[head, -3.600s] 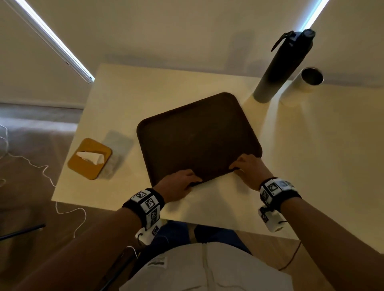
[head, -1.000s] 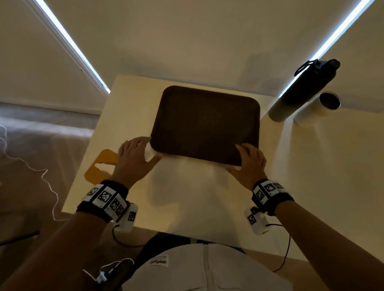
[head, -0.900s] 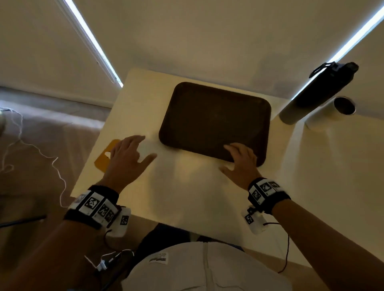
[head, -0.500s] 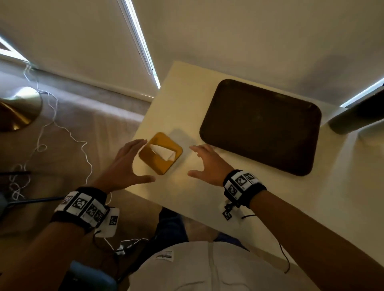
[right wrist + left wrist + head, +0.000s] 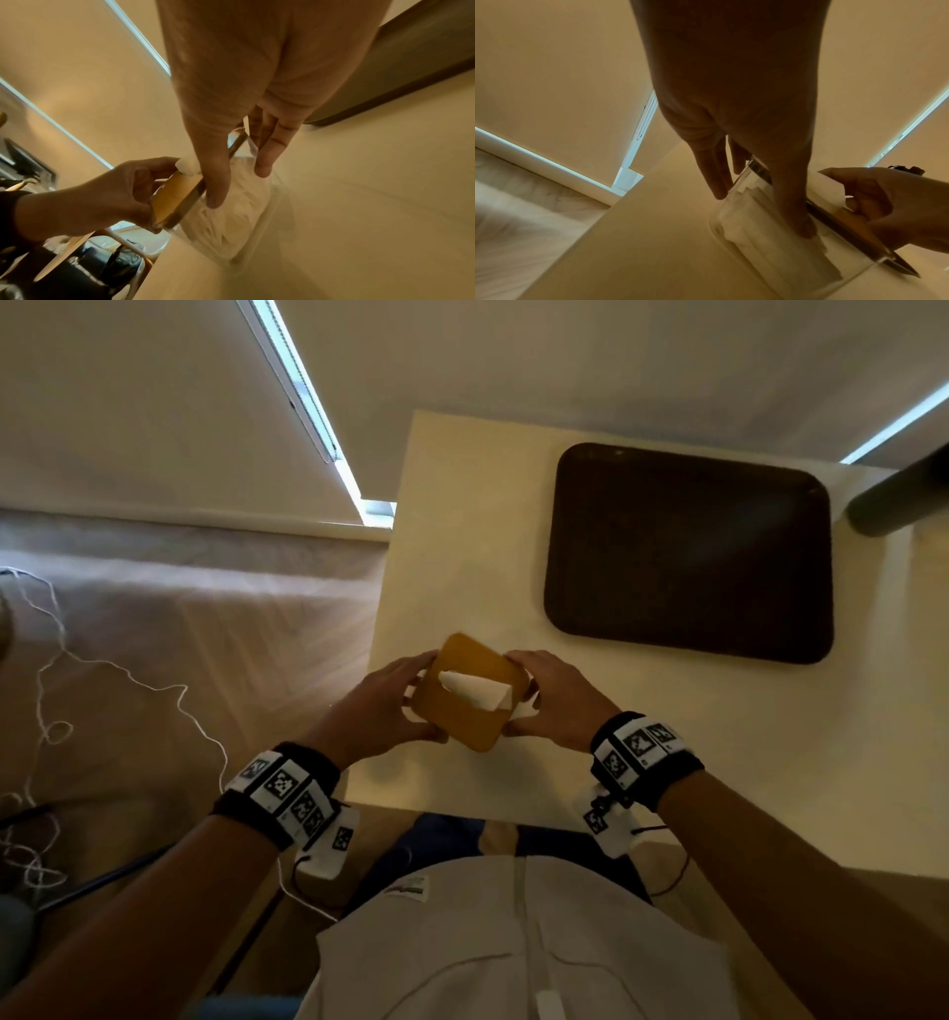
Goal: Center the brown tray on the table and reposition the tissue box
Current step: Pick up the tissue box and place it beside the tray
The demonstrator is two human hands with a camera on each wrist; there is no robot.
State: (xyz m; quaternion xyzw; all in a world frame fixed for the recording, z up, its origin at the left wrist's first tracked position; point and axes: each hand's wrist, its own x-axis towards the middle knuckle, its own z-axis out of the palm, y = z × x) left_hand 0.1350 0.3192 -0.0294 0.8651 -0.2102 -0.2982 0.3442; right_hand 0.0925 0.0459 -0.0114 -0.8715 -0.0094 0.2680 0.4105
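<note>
Tissue box [image 5: 470,691] sits at near-left corner of table [image 5: 667,762], close to the left edge. Left hand [image 5: 377,708] on its left side, right hand [image 5: 557,701] on its right side, box between them. Tissue [image 5: 475,690] sticks out of the box top. Tray [image 5: 690,552] lies flat on the table, far and right of the box, well apart from it. Bottle [image 5: 896,503] at far right, just beside the tray's far-right corner.
</note>
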